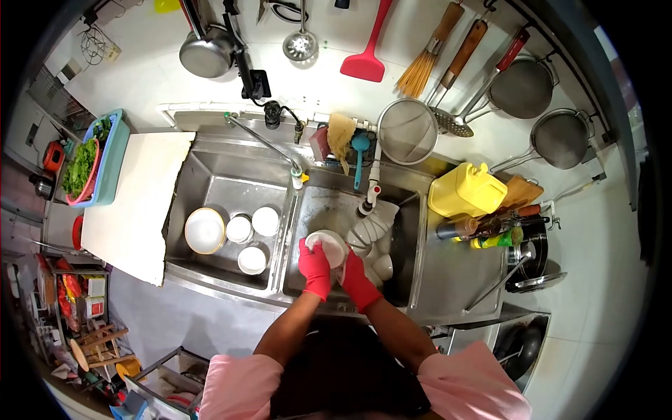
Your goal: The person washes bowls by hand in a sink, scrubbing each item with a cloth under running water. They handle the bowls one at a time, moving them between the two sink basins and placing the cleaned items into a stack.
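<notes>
Both my hands wear red rubber gloves and are over the right sink basin point(288, 262). My left hand point(315, 271) grips the left side of a white bowl point(327, 243), its thumb at the rim. At the bowl's right edge, my right hand point(358, 281) is closed on it; whether it also holds a cloth or sponge is hidden. Beside and beneath the bowl, several white dishes point(371, 229) lie stacked and tilted in the basin. In the left sink basin sit a larger white bowl with a tan rim point(205, 231) and three smaller white bowls point(252, 260).
A faucet point(269, 145) reaches over the divider between basins. Behind the right basin are a blue brush point(359, 155) and a pipe valve point(371, 199). A yellow jug point(465, 190) and bottles point(483, 227) stand right. A white board point(136, 206) lies left.
</notes>
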The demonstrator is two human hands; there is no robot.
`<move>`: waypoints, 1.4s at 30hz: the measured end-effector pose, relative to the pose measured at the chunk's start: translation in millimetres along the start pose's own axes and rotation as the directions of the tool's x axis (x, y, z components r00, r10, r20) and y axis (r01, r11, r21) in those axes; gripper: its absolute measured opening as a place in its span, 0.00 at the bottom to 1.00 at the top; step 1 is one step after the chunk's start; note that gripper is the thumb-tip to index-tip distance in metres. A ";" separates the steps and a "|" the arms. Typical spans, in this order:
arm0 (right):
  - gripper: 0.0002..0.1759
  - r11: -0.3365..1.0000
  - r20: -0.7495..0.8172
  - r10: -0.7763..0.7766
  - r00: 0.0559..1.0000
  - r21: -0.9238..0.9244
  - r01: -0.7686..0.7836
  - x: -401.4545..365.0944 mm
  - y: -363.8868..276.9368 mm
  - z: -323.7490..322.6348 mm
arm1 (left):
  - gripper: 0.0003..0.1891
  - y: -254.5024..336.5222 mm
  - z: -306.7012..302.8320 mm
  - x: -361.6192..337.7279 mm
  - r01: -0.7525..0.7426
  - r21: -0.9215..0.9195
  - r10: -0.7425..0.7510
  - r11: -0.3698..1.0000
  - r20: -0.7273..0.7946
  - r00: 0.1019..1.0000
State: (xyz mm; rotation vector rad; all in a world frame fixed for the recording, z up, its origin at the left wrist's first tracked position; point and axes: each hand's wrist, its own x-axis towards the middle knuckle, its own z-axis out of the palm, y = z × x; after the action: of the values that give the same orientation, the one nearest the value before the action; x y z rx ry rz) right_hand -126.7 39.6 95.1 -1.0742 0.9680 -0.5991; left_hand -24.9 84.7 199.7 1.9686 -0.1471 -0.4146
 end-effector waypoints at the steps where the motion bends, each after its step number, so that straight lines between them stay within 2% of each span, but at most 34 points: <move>1: 0.28 1.000 0.104 -0.005 0.995 0.027 0.002 1.9 5.9 -4.2 | 0.17 -5.1 -0.6 5.3 -0.126 0.040 0.127 0.991 -0.042 0.991; 2: 0.30 0.999 0.206 -0.011 0.978 0.054 -0.001 3.8 11.8 -8.3 | 0.15 -10.6 -2.9 11.0 -0.171 0.087 0.172 0.982 -0.004 0.985; 4: 0.26 0.935 0.355 0.157 0.922 0.247 -0.254 -17.5 -41.0 2.3 | 0.13 3.7 -17.3 27.3 -0.260 0.173 0.251 0.950 0.070 0.965; 5: 0.26 0.888 0.397 0.209 0.893 0.306 -0.344 -20.2 -51.6 5.7 | 0.13 -10.1 -15.0 45.4 -0.410 0.139 0.406 0.901 0.054 0.912; 6: 0.27 0.872 0.369 0.224 0.902 0.336 -0.355 -12.2 -38.6 7.3 | 0.13 11.7 -28.7 50.6 -0.374 0.165 0.357 0.913 0.122 0.926; 8: 0.28 0.825 0.406 0.205 0.890 0.417 -0.380 -5.2 -33.5 12.1 | 0.14 8.5 -38.9 78.9 -0.479 0.190 0.484 0.857 0.022 0.875; 9: 0.27 0.792 0.467 0.162 0.869 0.464 -0.397 2.6 -51.6 12.9 | 0.15 14.1 -51.3 89.4 -0.316 0.258 0.307 0.913 0.076 0.949; 11: 0.26 0.777 0.435 0.175 0.883 0.490 -0.396 7.7 -105.1 30.3 | 0.18 -18.7 -65.4 123.0 -0.230 0.205 0.233 0.951 0.007 0.972; 12: 0.25 0.799 0.337 0.229 0.913 0.471 -0.374 0.0 -149.1 43.9 | 0.18 -36.4 -70.7 138.7 -0.145 0.138 0.151 0.980 -0.036 0.988; 13: 0.24 0.822 0.227 0.274 0.935 0.449 -0.350 -10.9 -185.5 51.9 | 0.20 -58.4 -74.9 155.8 -0.109 0.268 0.148 0.957 -0.133 0.980; 14: 0.22 0.877 0.186 0.209 0.960 0.398 -0.268 -23.3 -206.4 49.8 | 0.22 -87.1 -78.4 178.1 -0.069 0.053 0.076 0.996 -0.155 0.985; 15: 0.21 0.978 0.142 0.033 0.989 0.198 -0.061 -21.1 -189.5 34.0 | 0.25 -114.8 -82.0 199.9 -0.034 -0.167 0.004 0.985 -0.177 0.984; 16: 0.20 0.997 0.125 -0.005 0.992 0.078 -0.004 -18.0 -157.5 6.6 | 0.27 -140.6 -84.1 221.8 0.026 -0.421 -0.109 0.907 -0.174 0.979; 17: 0.20 0.998 0.108 -0.044 0.993 -0.045 0.049 -14.4 -123.7 -21.7 | 0.27 -142.6 -95.6 230.0 0.134 -0.413 -0.206 0.901 -0.133 0.969; 19: 0.21 0.984 0.038 0.162 0.986 -0.087 -0.159 -2.4 -57.0 -75.5 | 0.27 -143.4 -114.8 248.2 0.351 -0.385 -0.401 0.854 -0.053 0.915; 21: 0.21 0.889 0.025 0.324 0.946 0.333 -0.314 -36.2 -112.0 -44.9 | 0.26 -162.2 -117.9 263.2 0.362 -0.429 -0.414 0.828 -0.031 0.910; 22: 0.20 0.896 0.080 0.322 0.943 0.296 -0.331 -43.9 -129.5 -36.3 | 0.25 -171.3 -117.4 268.9 0.367 -0.452 -0.420 0.813 -0.019 0.907; 23: 0.20 0.945 0.040 0.168 0.985 -0.290 -0.149 -48.8 -140.2 -33.3 | 0.24 -178.6 -116.2 274.3 0.388 -0.438 -0.448 0.811 -0.039 0.893; 24: 0.20 0.631 0.099 0.021 0.995 -0.773 0.064 -53.7 -147.8 -32.2 | 0.24 -188.2 -116.2 280.3 0.379 -0.430 -0.440 0.819 -0.048 0.896; 25: 0.20 0.074 0.230 -0.059 0.971 -0.969 0.234 -57.9 -149.3 -34.6 | 0.24 -198.7 -116.5 284.2 0.374 -0.420 -0.434 0.827 -0.055 0.899; 26: 0.21 0.096 0.221 -0.086 0.971 -0.969 0.229 -59.8 -143.4 -39.6 | 0.24 -208.6 -116.1 283.9 0.371 -0.409 -0.431 0.834 -0.061 0.900; 27: 0.21 0.117 0.211 -0.116 0.971 -0.967 0.225 -59.2 -133.3 -46.3 | 0.24 -194.6 -127.2 279.4 0.440 -0.239 -0.436 0.866 0.073 0.897; 28: 0.21 0.138 0.201 -0.152 0.968 -0.965 0.222 -59.0 -129.9 -50.3 | 0.23 -198.2 -127.4 280.0 0.509 -0.290 -0.501 0.811 0.108 0.859; 29: 0.20 0.143 0.224 -0.138 0.965 -0.959 0.243 -58.7 -126.7 -54.1 | 0.23 -198.9 -125.3 282.3 0.446 -0.178 -0.454 0.877 -0.010 0.891; 30: 0.20 0.457 0.129 -0.130 0.983 -0.872 0.175 -58.6 -126.3 -51.1 | 0.24 -211.8 -120.0 288.9 0.379 -0.053 -0.383 0.924 -0.121 0.916; 31: 0.20 0.722 0.042 -0.094 0.995 -0.685 0.097 -58.5 -125.2 -46.4 | 0.24 -191.2 -115.3 277.6 0.227 0.045 -0.216 0.973 -0.180 0.960; 34: 0.23 0.901 -0.029 -0.027 0.999 -0.434 0.011 -52.6 -120.4 -53.3 | 0.25 -77.1 -94.9 213.2 -0.204 0.263 0.258 0.943 -0.189 0.947; 35: 0.24 0.838 0.004 -0.076 0.997 -0.542 0.066 -48.7 -110.9 -62.7 | 0.23 -60.6 -84.3 193.0 -0.452 0.235 0.487 0.861 -0.122 0.865; 37: 0.25 0.755 0.056 -0.135 0.989 -0.640 0.139 -48.4 -112.3 -71.3 | 0.16 -5.1 -62.7 128.8 -0.456 0.027 0.447 0.889 0.154 0.881; 38: 0.26 0.708 0.081 -0.164 0.983 -0.684 0.175 -48.4 -114.0 -74.9 | 0.14 11.1 -51.3 101.1 -0.431 -0.074 0.433 0.899 0.288 0.854; 39: 0.24 0.723 0.052 -0.133 0.990 -0.678 0.133 -48.3 -114.6 -79.8 | 0.13 -10.4 -29.3 84.6 -0.559 -0.008 0.524 0.829 0.361 0.772; 40: 0.22 0.834 -0.012 -0.039 0.999 -0.551 0.026 -48.8 -118.4 -82.7 | 0.12 -42.5 -2.7 70.1 -0.677 0.045 0.595 0.735 0.438 0.674; 41: 0.20 0.912 -0.077 0.055 0.996 -0.401 -0.082 -49.2 -122.0 -85.8 | 0.12 -57.0 17.8 53.0 -0.527 0.271 0.337 0.805 0.522 0.783; 42: 0.19 0.968 -0.123 0.230 0.965 -0.077 -0.240 -52.4 -131.9 -84.0 | 0.12 -82.6 27.0 49.0 -0.461 0.404 0.187 0.790 0.556 0.810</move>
State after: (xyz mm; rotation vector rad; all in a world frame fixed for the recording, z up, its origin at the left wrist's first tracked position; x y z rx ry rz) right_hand -220.3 -7.0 222.7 -0.9949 1.2130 -0.4266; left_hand 4.3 82.4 104.3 2.2614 -1.0324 -0.6856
